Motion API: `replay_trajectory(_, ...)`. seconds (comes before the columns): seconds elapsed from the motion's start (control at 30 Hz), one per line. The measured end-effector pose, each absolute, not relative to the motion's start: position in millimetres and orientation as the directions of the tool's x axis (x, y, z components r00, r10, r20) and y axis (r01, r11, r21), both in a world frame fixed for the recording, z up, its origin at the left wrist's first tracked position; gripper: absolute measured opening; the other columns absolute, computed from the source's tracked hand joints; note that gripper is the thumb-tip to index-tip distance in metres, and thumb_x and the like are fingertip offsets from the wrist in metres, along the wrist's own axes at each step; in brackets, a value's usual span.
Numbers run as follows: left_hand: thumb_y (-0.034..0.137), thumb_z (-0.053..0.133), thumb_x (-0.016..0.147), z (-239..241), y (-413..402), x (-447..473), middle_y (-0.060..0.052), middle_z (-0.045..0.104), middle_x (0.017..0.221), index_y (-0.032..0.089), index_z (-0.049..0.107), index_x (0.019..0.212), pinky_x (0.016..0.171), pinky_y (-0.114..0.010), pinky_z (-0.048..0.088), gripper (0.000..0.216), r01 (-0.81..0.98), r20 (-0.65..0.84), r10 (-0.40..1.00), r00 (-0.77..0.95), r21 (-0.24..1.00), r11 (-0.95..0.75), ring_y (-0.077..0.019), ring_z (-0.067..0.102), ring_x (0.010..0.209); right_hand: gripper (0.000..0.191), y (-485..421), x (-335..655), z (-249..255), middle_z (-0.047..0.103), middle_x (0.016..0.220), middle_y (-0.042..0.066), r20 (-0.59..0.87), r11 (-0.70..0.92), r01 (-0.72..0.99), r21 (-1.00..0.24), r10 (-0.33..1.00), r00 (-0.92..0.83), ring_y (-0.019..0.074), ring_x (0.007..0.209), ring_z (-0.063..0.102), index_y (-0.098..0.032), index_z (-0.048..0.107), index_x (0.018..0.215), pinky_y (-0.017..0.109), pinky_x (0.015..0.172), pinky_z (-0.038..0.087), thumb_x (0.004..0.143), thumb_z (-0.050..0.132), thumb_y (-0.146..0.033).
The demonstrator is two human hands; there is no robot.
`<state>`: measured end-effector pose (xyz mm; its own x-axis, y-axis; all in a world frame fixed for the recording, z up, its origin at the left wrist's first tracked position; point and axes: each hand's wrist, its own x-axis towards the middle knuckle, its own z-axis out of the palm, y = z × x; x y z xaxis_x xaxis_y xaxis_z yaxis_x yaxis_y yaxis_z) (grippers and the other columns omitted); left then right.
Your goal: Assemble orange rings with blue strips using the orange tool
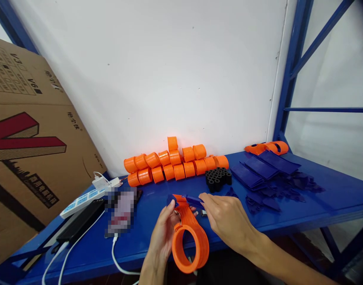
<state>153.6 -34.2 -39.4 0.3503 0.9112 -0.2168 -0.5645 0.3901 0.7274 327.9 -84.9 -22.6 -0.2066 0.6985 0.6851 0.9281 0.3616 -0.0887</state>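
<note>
Orange part [191, 221], plastic by the look, sits between my 2 hands at the near edge of the blue table [157, 194], ring end toward me, narrow end away. Left hand [162, 231] curled around its side, thumb up by the narrow end, most fingers hidden behind. Right hand [227, 215] nearly closed, pinching the blue strip [193, 201] that crosses that end; thumb mostly hidden. Can't tell if the strip is attached. Doing this well, I'd say: firm left grip, so the ring doesn't twist; right pinch close to the orange, so the strip doesn't bend; gentle, even pressure, since thin plastic could slip or crack. Elbow clear of the blue scraps [263, 202] and black tubes [218, 178] at right; orange rings [169, 170] stacked behind, well apart.
</note>
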Motion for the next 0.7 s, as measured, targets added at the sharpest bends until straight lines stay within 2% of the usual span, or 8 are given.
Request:
replay_trajectory(0.3, 0.029, 0.07, 0.081, -37.3, -37.2, 153.4, -0.014, 0.077, 0.087, 0.012, 0.071, 0.089, 0.08, -0.04, 0.059, 0.019, -0.574, -0.227, 0.905, 0.359, 0.711, 0.406, -0.0299, 0.074, 0.087, 0.023, -86.6, 331.3, -22.6, 0.061, 0.064, -0.001, 0.689, 0.383, 0.918, -0.102, 0.693, -0.212, 0.0131, 0.054, 0.057, -0.017, 0.058, 0.083, 0.03, 0.053, 0.024, 0.094, 0.041, -0.007)
replay_trajectory(0.5, 0.023, 0.073, 0.079, -40.2, -35.8, 153.9, -0.01, 0.077, 0.088, 0.014, 0.069, 0.083, 0.083, -0.035, 0.058, 0.011, -0.603, -0.174, 0.929, 0.325, 0.719, 0.346, -0.0259, 0.073, 0.088, 0.022, -88.3, 327.6, -23.5, 0.062, 0.066, -0.001, 0.656, 0.412, 0.907, -0.086, 0.709, -0.26, 0.0136, 0.057, 0.058, -0.018, 0.056, 0.085, 0.03, 0.054, 0.025, 0.093, 0.04, -0.005)
replay_trajectory(0.7, 0.019, 0.075, 0.077, -44.2, -35.6, 154.2, -0.008, 0.077, 0.092, 0.016, 0.067, 0.082, 0.082, -0.034, 0.057, 0.009, -0.608, -0.144, 0.944, 0.295, 0.734, 0.302, -0.0229, 0.073, 0.086, 0.021, -96.5, 319.8, -7.1, 0.067, 0.068, 0.002, 0.508, 0.309, 0.951, -0.019, 0.822, -0.257, 0.0186, 0.063, 0.065, -0.018, 0.059, 0.089, 0.03, 0.051, 0.024, 0.081, 0.05, 0.0)
